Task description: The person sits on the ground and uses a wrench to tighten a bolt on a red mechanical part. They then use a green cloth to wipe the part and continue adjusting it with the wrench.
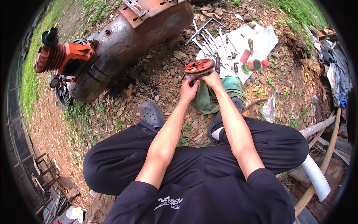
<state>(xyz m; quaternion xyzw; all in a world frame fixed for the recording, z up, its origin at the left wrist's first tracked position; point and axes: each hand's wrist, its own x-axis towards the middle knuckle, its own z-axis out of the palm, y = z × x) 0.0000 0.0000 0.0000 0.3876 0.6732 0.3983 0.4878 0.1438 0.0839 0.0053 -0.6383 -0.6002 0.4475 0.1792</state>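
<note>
A red, spoked wheel like a pulley [200,64] is held up at the centre over a crumpled green cloth [205,98]. My left hand [189,86] is closed at the wheel's lower left underside; what its fingertips pinch there is hard to make out. My right hand [211,78] grips the wheel from below right, its fingertips partly hidden under the rim. Just beyond, a white sheet [266,41] carries several wrenches [209,44], a yellow-and-black screwdriver [251,44], a red flat item [245,56] and a green bottle with a red cap [253,66].
A rusty tank [130,41] with an orange compressor head [71,56] lies at upper left. My shoes [151,114] rest on stony dirt. At right are wooden poles [324,160], a white pipe [316,177] and piled tarps [332,71]; a metal frame [44,168] stands at lower left.
</note>
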